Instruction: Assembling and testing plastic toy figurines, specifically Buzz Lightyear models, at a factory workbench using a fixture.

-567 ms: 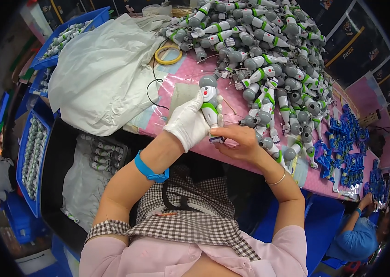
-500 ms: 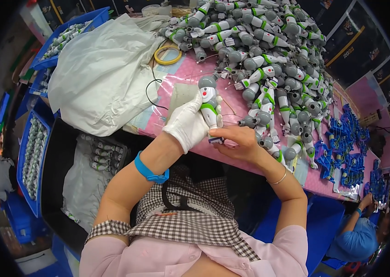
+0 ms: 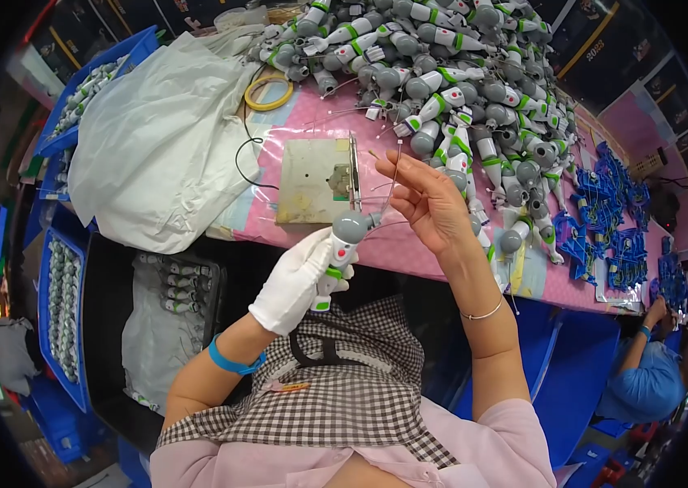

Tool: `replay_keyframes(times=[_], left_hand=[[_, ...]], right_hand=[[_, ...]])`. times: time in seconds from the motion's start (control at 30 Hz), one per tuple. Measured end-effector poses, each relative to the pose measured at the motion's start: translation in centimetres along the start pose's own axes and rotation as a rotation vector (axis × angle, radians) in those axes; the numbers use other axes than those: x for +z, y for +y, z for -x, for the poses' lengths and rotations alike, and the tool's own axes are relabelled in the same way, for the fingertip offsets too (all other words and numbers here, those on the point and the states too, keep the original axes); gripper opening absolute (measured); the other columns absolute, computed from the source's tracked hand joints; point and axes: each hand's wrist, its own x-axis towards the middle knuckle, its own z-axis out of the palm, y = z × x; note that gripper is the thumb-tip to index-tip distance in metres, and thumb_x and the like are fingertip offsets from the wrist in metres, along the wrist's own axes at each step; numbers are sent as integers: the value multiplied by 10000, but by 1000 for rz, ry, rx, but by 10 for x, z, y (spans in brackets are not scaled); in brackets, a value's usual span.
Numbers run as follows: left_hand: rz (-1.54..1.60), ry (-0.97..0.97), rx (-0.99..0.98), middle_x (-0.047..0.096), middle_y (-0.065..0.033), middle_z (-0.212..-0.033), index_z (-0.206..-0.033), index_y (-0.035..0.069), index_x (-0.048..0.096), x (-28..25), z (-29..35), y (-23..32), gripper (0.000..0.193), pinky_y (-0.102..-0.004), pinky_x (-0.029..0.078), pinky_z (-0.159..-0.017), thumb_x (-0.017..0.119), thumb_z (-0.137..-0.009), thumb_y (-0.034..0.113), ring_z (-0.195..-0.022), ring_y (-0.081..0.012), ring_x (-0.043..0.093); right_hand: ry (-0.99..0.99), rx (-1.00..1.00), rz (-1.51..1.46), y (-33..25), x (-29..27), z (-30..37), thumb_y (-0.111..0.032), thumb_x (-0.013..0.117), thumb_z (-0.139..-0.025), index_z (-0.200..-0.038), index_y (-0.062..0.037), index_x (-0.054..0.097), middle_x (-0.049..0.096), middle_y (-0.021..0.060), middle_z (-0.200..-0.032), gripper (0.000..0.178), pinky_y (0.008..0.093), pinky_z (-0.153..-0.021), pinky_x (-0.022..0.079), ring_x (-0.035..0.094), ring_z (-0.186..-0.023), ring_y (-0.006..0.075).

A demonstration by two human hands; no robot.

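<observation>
My left hand (image 3: 299, 281), in a white glove, is closed around a toy arm (image 3: 349, 229) in front of the table edge. The arm is white with green bands, a red dot and a grey ball joint pointing up and right. Thin wires trail from its shoulder end. My bare right hand (image 3: 433, 199) is raised to the right of it, thumb and forefinger pinching a thin wire (image 3: 397, 167) tipped with a small white plug. Just beyond the toy arm lies a worn, beige metal box (image 3: 307, 183) with a slotted right side.
A large heap of similar toy arms (image 3: 474, 89) covers the back of the pink table (image 3: 303, 110). Yellow tape (image 3: 269, 93), a white plastic sheet (image 3: 157, 138) and blue parts (image 3: 604, 228) lie around it. Blue trays (image 3: 63, 305) stand left; a co-worker (image 3: 645, 378) sits right.
My left hand has lowered toward me, tipping the toy arm and uncovering the metal box. My right hand has left the arm's lower end and risen, now pinching a wire.
</observation>
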Motion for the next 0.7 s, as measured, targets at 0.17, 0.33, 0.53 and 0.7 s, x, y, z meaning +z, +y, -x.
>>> replay_keyframes(times=[0.17, 0.33, 0.53, 0.7], left_hand=[[-74, -51, -144, 573, -50, -969, -1185, 25, 477, -9, 6, 0, 418, -246, 487, -696, 481, -945, 367, -788, -105, 559], [-55, -27, -135, 587, -67, -864, -1080, 10, 527, -13, 7, 2, 362, -241, 495, -642, 555, -911, 329, -740, -131, 608], [2, 166, 80, 610, -82, -926, -1116, -18, 524, -18, 0, 10, 321, -261, 521, -694, 619, -873, 169, -774, -136, 623], [-126, 130, 14, 621, -107, -961, -1158, -30, 496, -21, 6, 8, 363, -302, 532, -750, 615, -872, 161, -835, -174, 633]], right_hand=[[38, 41, 64, 7, 8, 5, -153, 601, -863, -1083, 12, 607, 664, 85, -878, 275, 204, -512, 532, 611, -578, 83], [0, -10, 379, 20, 0, -10, -152, 626, -845, -970, 1, 665, 614, 36, -727, 202, 186, -346, 279, 431, -389, 48], [-55, -24, 605, 14, 12, -15, -141, 664, -820, -898, 25, 675, 576, 14, -657, 184, 188, -354, 261, 366, -395, 29], [-118, 283, 153, 1, 9, -14, -142, 661, -820, -909, 25, 661, 528, -9, -612, 189, 193, -365, 265, 312, -399, 36]])
